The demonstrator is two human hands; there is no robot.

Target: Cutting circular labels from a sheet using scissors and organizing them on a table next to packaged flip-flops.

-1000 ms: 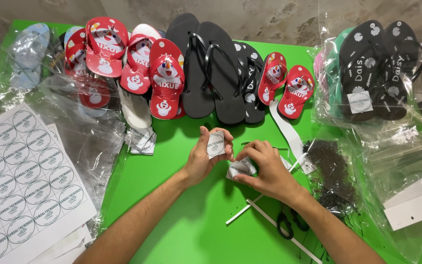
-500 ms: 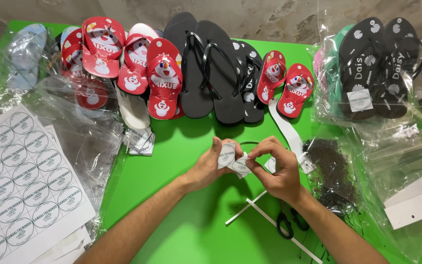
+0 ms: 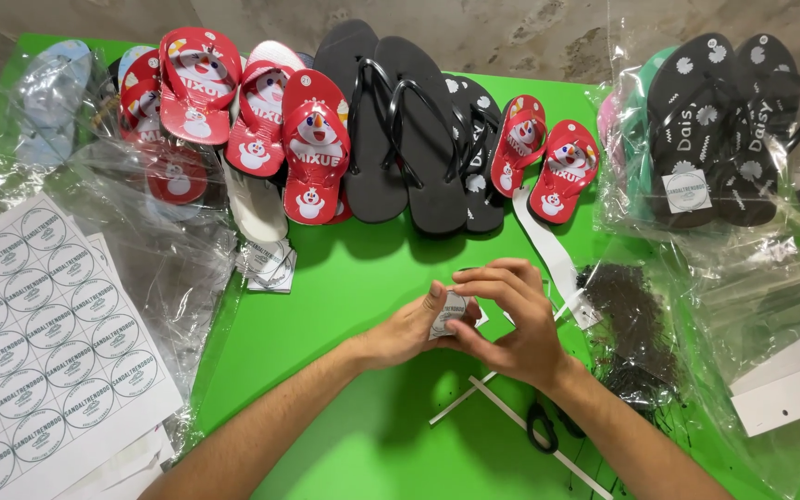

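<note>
- Green is covering the whole tabletop (image 3: 326, 370), and we are working at its middle with both bare hands meeting over it.
- We are pinching a small white paper tag (image 3: 447, 313) in the grip of our left hand (image 3: 414, 329), thumb and fingertips pressed onto its lower edge.
- We are curling our right hand (image 3: 511, 319) over the same tag from the other side, its fingers closing onto the tag's top and right edge, so both hands are touching it and holding it just above the tabletop.
- We are seeing thin white plastic strips (image 3: 511, 421) lying crossed on the tabletop just below our right wrist, beside black-handled scissors (image 3: 543, 431).
- We are seeing a heap of small black fasteners (image 3: 636, 319) lying near our right hand, to its right.
- We are facing a row of red printed flip-flops (image 3: 312, 153) and plain black flip-flops (image 3: 400, 139) lying along the far edge, well apart from our hands.
- We are seeing white sheets of round stickers (image 3: 39, 343) lying at the left, partly under clear plastic bags (image 3: 168, 250).
- We are seeing black flowered flip-flops in a clear bag (image 3: 715, 130) lying at the far right.
</note>
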